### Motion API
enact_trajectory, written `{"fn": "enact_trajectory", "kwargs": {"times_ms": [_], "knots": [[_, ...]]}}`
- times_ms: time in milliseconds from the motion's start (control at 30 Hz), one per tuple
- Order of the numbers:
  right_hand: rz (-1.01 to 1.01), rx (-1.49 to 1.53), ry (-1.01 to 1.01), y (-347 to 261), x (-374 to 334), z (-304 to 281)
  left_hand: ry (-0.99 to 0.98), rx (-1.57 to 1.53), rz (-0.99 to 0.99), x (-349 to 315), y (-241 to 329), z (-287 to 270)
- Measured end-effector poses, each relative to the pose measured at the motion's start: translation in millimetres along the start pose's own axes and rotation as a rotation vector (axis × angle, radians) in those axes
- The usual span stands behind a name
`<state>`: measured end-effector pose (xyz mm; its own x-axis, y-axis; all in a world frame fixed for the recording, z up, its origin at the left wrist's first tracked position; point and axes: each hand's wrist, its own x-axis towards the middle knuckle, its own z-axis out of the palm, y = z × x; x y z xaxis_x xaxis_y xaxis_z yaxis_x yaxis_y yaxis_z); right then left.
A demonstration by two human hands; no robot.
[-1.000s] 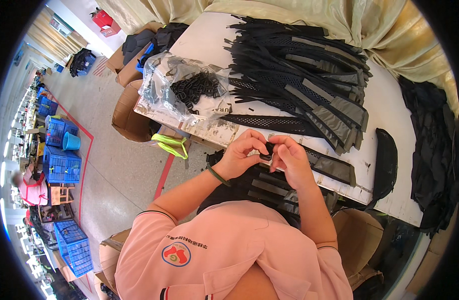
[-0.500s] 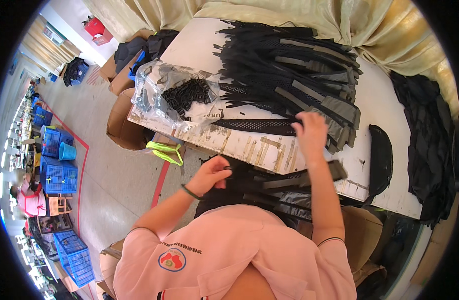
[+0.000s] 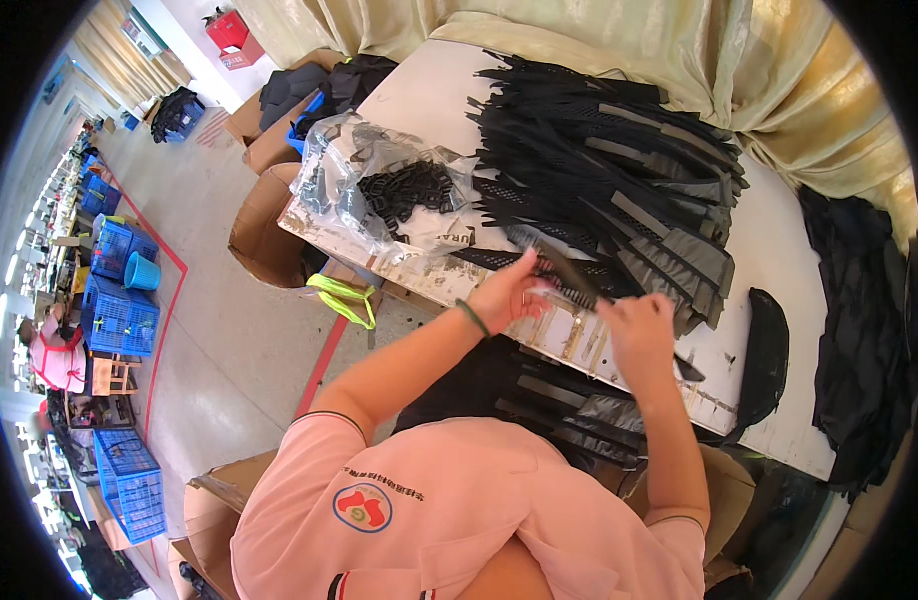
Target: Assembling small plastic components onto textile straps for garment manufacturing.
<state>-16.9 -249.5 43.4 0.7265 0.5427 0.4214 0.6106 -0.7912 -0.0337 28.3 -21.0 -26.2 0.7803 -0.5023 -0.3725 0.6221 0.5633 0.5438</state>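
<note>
My right hand (image 3: 641, 328) is closed on one end of a black mesh strap (image 3: 577, 280), which slants up and left over the table's front edge. A dark end (image 3: 688, 369) sticks out below that hand. Beside the strap, my left hand (image 3: 507, 296) has its fingers curled and its thumb raised; whatever lies in them is too small and blurred to make out. Just beyond the hands, a large pile of black mesh straps with grey ends (image 3: 619, 170) covers the table. Left of it, black plastic buckles (image 3: 411, 192) lie on an opened clear plastic bag (image 3: 329, 190).
The white table (image 3: 769, 230) has a worn front edge. On its right lie a curved black piece (image 3: 764, 350) and a heap of black fabric (image 3: 859, 330). More black straps (image 3: 569, 405) rest below the edge before me. Cardboard boxes (image 3: 264, 225) and blue crates (image 3: 122, 315) stand left.
My left hand has risen from below the table edge toward the strap. My right hand has drawn back from the pile, lifting a strap. The view has shifted slightly.
</note>
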Motion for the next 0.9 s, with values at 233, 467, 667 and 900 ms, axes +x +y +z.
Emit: {"fn": "enact_trajectory", "kwargs": {"times_ms": [233, 467, 667, 900], "knots": [[0.106, -0.035, -0.344, 30, -84, -5, 0.255, 0.089, 0.206, 21, 10, -37], [0.398, 0.581, 0.054, -1, -3, 17, 0.291, 0.454, 0.427, -7, -11, -20], [0.145, 0.705, 0.196, -59, 55, 78, 0.134, 0.704, 0.419, -14, -28, -34], [0.397, 0.913, 0.187, -66, 38, 90, 0.649, 1.495, 0.704, -21, 95, -84]]}}
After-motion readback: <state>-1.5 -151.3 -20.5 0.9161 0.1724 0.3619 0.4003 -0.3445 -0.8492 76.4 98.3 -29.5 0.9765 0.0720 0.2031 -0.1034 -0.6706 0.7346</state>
